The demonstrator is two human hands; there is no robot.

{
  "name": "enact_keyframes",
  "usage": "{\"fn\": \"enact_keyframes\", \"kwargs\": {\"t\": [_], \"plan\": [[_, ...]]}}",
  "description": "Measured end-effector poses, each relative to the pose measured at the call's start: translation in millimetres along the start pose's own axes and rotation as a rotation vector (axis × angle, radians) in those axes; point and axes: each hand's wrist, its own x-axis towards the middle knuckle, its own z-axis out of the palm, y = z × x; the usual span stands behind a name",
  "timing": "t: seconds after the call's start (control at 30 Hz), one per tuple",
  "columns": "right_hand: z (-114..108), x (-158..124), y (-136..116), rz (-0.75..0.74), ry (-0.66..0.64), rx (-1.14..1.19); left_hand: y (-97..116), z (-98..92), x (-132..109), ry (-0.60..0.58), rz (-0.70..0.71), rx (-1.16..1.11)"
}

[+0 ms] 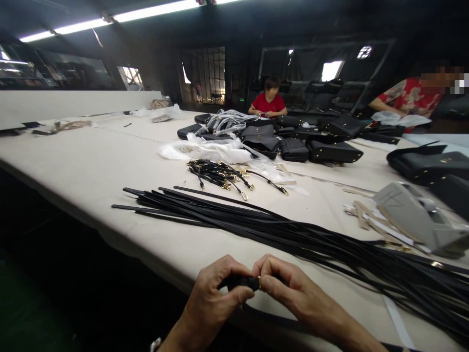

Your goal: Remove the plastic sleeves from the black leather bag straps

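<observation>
Near the table's front edge, my left hand pinches a black strap between thumb and fingers. My right hand meets it from the right, its fingertips closed on the strap's end, where a small gold-coloured piece shows. The strap curves down below both hands. Just beyond them, a long bundle of black straps runs across the table to the right edge. Behind the bundle lies a pile of short black straps with gold clasps.
The pale table has its front edge at the lower left. Black bags and plastic wrap lie farther back. A grey tape dispenser sits at the right. Two people in red tops are across the table.
</observation>
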Motion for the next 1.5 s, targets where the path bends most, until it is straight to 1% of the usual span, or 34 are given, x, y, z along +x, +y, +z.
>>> {"fn": "enact_keyframes", "kwargs": {"t": [0.1,0.17,0.23,0.27,0.3,0.33,0.4,0.43,0.47,0.5,0.57,0.63,0.67,0.73,0.8,0.87,0.93,1.0,1.03,1.1,1.2,1.27,1.33,1.37,1.43,1.5], "plan": [[-3,-2,-1,0.008,0.016,-0.036,-5,1.3,0,-0.021,-0.015,-0.074],[1,-2,4,-0.006,0.058,-0.058,-8,2.2,1,-0.071,-0.064,-0.115],[6,0,11,-0.087,0.131,-0.155,-11,1.6,2,-0.117,-0.096,-0.109],[8,2,15,-0.155,0.164,-0.227,-13,0.8,2,-0.123,-0.074,-0.071],[9,3,18,-0.233,0.192,-0.301,-15,-0.4,2,-0.105,-0.023,-0.011],[10,4,21,-0.314,0.218,-0.37,-18,-1.7,1,-0.056,0.044,0.066],[10,5,23,-0.448,0.269,-0.488,-22,-4.1,0,0.09,0.169,0.22],[9,5,22,-0.497,0.29,-0.538,-22,-4.8,-1,0.148,0.2,0.275],[9,5,20,-0.538,0.294,-0.584,-22,-5.1,-1,0.171,0.208,0.311],[8,4,18,-0.576,0.277,-0.624,-19,-4.9,-1,0.155,0.191,0.328],[9,4,14,-0.627,0.212,-0.683,-11,-3.6,0,0.015,0.095,0.298],[10,3,10,-0.647,0.165,-0.712,-2,-1.9,3,-0.142,-0.04,0.18],[11,3,9,-0.642,0.157,-0.722,2,-1.2,4,-0.198,-0.098,0.099],[11,3,9,-0.617,0.162,-0.73,5,-0.9,4,-0.272,-0.163,-0.055],[8,3,8,-0.58,0.177,-0.713,4,-2.5,2,-0.306,-0.195,-0.143],[2,0,8,-0.507,0.197,-0.657,-2,-6.7,-2,-0.326,-0.248,-0.21],[-6,-4,8,-0.372,0.235,-0.555,-11,-13.6,-6,-0.361,-0.32,-0.316],[-13,-8,9,-0.198,0.269,-0.41,-19,-22.3,-11,-0.4,-0.384,-0.424],[-16,-10,10,-0.124,0.268,-0.332,-22,-26.9,-14,-0.408,-0.404,-0.458],[-20,-12,13,-0.033,0.23,-0.199,-26,-36.1,-18,-0.377,-0.423,-0.473],[-23,-11,20,0.04,0.151,-0.073,-27,-47.8,-20,-0.308,-0.419,-0.441],[-25,-8,21,0.141,0.074,0.053,-24,-52.4,-18,-0.282,-0.401,-0.391],[-27,-4,16,0.244,-0.07,0.175,-18,-52.6,-14,-0.263,-0.385,-0.316],[-27,-1,11,0.275,-0.154,0.197,-14,-50.7,-11,-0.257,-0.379,-0.265],[-25,7,-4,0.294,-0.31,0.133,-5,-43.8,-4,-0.256,-0.375,-0.157],[-20,16,-18,0.323,-0.437,0.054,4,-35.8,3,-0.267,-0.362,-0.1]]}}
